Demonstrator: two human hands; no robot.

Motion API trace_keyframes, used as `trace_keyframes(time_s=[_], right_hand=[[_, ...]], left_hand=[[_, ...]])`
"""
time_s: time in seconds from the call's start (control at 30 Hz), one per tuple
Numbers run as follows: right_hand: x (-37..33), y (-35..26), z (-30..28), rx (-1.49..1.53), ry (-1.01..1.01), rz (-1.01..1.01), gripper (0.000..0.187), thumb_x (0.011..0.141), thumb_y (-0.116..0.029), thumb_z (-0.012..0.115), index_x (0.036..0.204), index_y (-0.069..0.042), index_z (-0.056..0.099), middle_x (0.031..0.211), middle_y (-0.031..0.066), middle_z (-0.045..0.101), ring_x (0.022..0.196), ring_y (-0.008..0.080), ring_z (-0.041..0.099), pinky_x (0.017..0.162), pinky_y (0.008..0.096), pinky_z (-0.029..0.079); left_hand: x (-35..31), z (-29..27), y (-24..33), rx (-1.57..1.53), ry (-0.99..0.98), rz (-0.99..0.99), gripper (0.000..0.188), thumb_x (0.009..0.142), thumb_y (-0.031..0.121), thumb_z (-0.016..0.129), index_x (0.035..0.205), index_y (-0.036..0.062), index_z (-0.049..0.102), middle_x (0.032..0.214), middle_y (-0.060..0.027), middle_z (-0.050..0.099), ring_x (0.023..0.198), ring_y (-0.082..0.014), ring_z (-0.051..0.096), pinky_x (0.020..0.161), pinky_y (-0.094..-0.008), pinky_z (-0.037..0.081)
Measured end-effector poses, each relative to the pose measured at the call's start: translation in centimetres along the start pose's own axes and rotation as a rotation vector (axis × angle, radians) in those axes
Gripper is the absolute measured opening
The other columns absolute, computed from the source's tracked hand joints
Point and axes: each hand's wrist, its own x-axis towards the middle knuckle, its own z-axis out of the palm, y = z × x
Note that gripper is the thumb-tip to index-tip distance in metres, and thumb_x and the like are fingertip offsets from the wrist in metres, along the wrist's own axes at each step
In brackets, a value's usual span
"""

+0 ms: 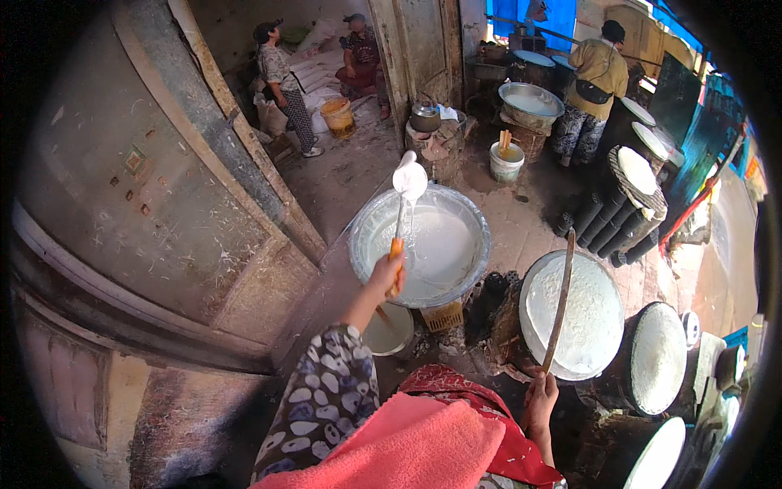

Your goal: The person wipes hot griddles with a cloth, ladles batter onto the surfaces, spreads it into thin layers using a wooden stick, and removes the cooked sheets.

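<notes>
My left hand [384, 275] is closed round the orange handle of a ladle [410, 181] held above a wide metal basin [357, 244]. White liquid fills the ladle's bowl, and thin strands run down from it into the white batter [444, 248] in the basin. My right hand [539, 399] grips the lower end of a long, slightly curved wooden stick [560, 306]. The stick slants across a round white steamer top [599, 326], coated with a rough-looking white layer; whether it touches the surface I cannot tell.
A white bucket [376, 336] stands just below the basin. More round white tops [660, 359] line the right side, near black cylinders [615, 232]. Farther off are a kettle [424, 118], a pail [507, 167], a yellow bucket [337, 118] and several people [601, 73].
</notes>
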Motion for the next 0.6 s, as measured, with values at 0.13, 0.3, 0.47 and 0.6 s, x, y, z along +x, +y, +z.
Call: trace_keyframes(time_s=[0.13,0.3,0.47,0.6], right_hand=[[0.2,-0.8,0.6,-0.001,0.047,0.011,0.024,0.101,-0.023,0.048,0.107,-0.003,0.058,0.06,-0.0048,0.042,0.043,0.0033,0.036,0.038,0.0199,0.027],[0.6,-0.6,0.9,0.013,0.067,-0.008,0.026,0.101,-0.026,0.048,0.109,-0.002,0.056,0.061,-0.0043,0.043,0.042,0.0032,0.036,0.036,0.0196,0.026],[0.7,0.3,1.8,0.018,0.034,-0.04,0.027,0.101,-0.025,0.047,0.109,-0.002,0.056,0.06,-0.0036,0.043,0.041,0.0041,0.036,0.036,0.0204,0.027],[0.2,1.2,1.3,0.046,0.034,-0.002,0.027,0.101,-0.025,0.047,0.108,-0.002,0.057,0.06,-0.0037,0.042,0.042,0.0042,0.037,0.037,0.0209,0.028]], left_hand=[[3.2,-0.6,7.7,-0.762,-0.395,-0.342,0.032,0.098,0.039,0.05,0.093,0.0075,0.051,0.057,0.0055,0.044,0.039,-0.0053,0.045,0.034,-0.0213,0.038],[0.0,-1.9,17.8,-0.848,-0.714,-0.13,0.034,0.1,0.035,0.046,0.101,0.0015,0.052,0.058,0.0031,0.044,0.04,-0.0051,0.045,0.036,-0.0174,0.042],[1.5,-3.2,14.5,-0.931,-0.753,0.039,0.031,0.1,0.035,0.047,0.103,0.005,0.054,0.062,0.0032,0.045,0.044,-0.0043,0.044,0.04,-0.0177,0.037],[3.0,-1.8,13.1,-1.25,-0.498,-0.373,0.03,0.1,0.031,0.049,0.104,0.0014,0.052,0.063,0.0013,0.044,0.045,-0.007,0.045,0.039,-0.0205,0.039]])
